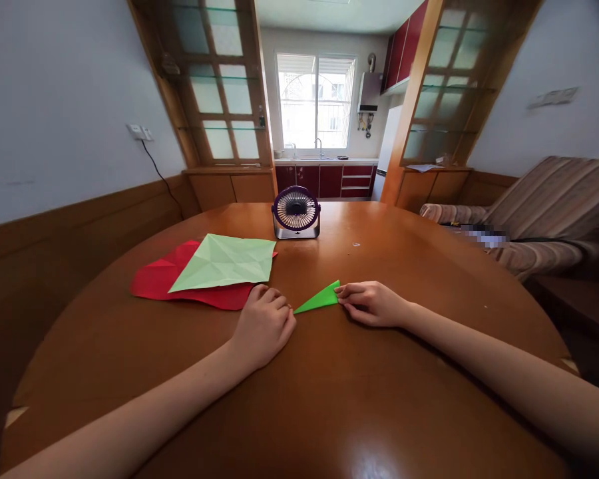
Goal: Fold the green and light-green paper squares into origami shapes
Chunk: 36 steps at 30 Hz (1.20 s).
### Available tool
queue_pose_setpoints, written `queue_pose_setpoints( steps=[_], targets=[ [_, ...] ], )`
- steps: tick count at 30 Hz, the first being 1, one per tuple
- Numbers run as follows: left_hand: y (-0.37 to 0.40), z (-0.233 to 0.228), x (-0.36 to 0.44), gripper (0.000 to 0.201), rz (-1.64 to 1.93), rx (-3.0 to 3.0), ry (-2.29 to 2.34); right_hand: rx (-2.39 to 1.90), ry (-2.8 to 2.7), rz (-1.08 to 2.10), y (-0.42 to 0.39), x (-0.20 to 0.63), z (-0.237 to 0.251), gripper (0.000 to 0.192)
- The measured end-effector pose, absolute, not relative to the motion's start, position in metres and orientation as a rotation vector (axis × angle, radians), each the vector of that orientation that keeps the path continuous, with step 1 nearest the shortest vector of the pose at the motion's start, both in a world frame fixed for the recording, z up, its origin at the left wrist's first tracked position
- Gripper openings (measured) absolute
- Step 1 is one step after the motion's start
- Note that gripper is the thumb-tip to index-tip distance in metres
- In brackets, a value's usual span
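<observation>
A bright green paper (321,299), folded into a narrow pointed triangle, lies on the wooden table between my hands. My left hand (265,326) is closed at its sharp left tip, fingers curled and partly hiding that end. At the wide right end, my right hand (374,303) pinches the paper's edge between thumb and fingers. Just beyond my left hand, a creased pale green sheet (227,263) rests on top of a red sheet (199,296), which also shows creases.
A small purple desk fan (296,211) stands at the far side of the round table (299,412). A small pale scrap (356,245) lies to its right. A striped armchair (549,206) is beyond the table's right edge, and a wall is on the left.
</observation>
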<state>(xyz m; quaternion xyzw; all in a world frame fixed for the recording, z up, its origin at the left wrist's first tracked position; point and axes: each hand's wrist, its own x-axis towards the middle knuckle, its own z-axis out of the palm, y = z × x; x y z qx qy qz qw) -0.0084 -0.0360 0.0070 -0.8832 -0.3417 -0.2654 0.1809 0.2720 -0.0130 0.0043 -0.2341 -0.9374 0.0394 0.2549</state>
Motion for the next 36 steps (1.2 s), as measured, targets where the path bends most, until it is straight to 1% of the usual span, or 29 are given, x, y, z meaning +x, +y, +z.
queue_pose_setpoints(
  steps=[4, 7, 11, 16, 19, 20, 23, 24, 26, 30, 33, 36],
  targets=[
    [-0.035, 0.009, -0.01, 0.034, -0.706, -2.495, -1.011, -0.652, -2.549, 0.106, -0.013, 0.271, 0.005, 0.022],
    [-0.032, 0.011, -0.01, 0.033, -0.688, -2.508, -1.13, -0.659, -2.552, 0.102, -0.013, 0.271, 0.005, 0.023],
    [-0.028, 0.011, -0.008, 0.019, -0.761, -2.607, -1.259, -0.661, -2.54, 0.068, -0.012, 0.267, 0.006, 0.024],
    [-0.021, 0.006, -0.006, 0.012, -0.751, -2.77, -1.201, -0.682, -2.51, -0.024, -0.01, 0.261, 0.007, 0.02],
    [-0.017, 0.005, -0.005, 0.007, -0.78, -2.774, -1.268, -0.693, -2.426, -0.115, -0.008, 0.257, 0.007, 0.017],
    [-0.016, 0.006, -0.006, 0.005, -0.796, -2.765, -1.302, -0.702, -2.39, -0.145, -0.007, 0.256, 0.007, 0.02],
    [-0.011, 0.007, -0.007, 0.004, -0.841, -2.714, -1.366, -0.722, -2.329, -0.213, -0.003, 0.253, 0.008, 0.04],
    [-0.009, 0.007, -0.008, 0.005, -0.841, -2.701, -1.368, -0.719, -2.322, -0.215, -0.001, 0.251, 0.008, 0.042],
    [-0.005, 0.007, -0.01, 0.006, -0.82, -2.688, -1.339, -0.715, -2.309, -0.182, 0.003, 0.248, 0.008, 0.038],
    [-0.001, 0.005, -0.013, 0.01, -0.777, -2.676, -1.274, -0.726, -2.293, -0.03, 0.009, 0.242, 0.007, 0.021],
    [-0.002, 0.004, -0.013, 0.011, -0.764, -2.681, -1.272, -0.735, -2.304, 0.101, 0.01, 0.241, 0.005, 0.02],
    [-0.004, 0.005, -0.012, 0.012, -0.786, -2.714, -1.278, -0.752, -2.317, 0.201, 0.011, 0.242, 0.002, 0.025]
  ],
)
